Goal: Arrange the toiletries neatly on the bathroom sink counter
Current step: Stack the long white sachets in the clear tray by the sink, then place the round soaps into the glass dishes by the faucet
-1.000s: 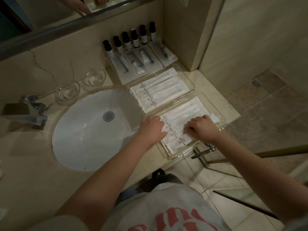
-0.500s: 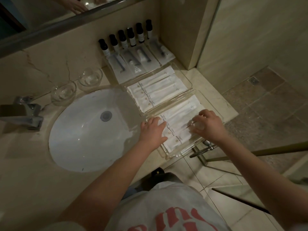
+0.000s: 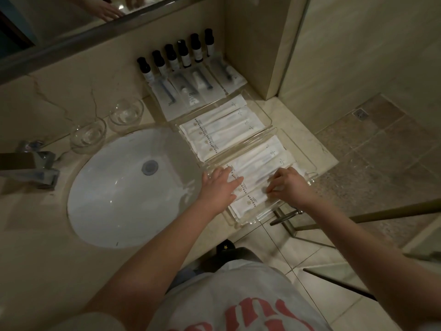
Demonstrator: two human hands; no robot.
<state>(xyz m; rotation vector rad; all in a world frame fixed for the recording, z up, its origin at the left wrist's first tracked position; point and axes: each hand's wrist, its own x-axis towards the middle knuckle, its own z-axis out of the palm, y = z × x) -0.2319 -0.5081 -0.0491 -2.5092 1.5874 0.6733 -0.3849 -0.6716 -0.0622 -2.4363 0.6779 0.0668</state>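
Observation:
Two clear plastic trays sit right of the sink, each holding several white wrapped toiletry packets. My left hand (image 3: 220, 187) lies flat, fingers spread, on the left ends of the packets (image 3: 260, 161) in the near tray (image 3: 310, 163). My right hand (image 3: 290, 185) pinches the right end of a front packet (image 3: 250, 203) with its fingertips. The far tray (image 3: 268, 117) holds its own row of packets (image 3: 222, 130). Behind it lie flat sachets (image 3: 193, 91), and a row of small dark-capped bottles (image 3: 183, 54) stands against the wall.
A white oval sink basin (image 3: 114, 187) fills the counter's middle, with a chrome tap (image 3: 31, 170) at left. Two glass tumblers (image 3: 107, 125) stand behind the basin. The near tray overhangs the counter's front edge. A glass shower door and its handle (image 3: 286, 215) are at right.
My right hand slid from the tray's right end toward the front packets and now pinches one. My left hand stayed on the packets' left ends, fingers more spread.

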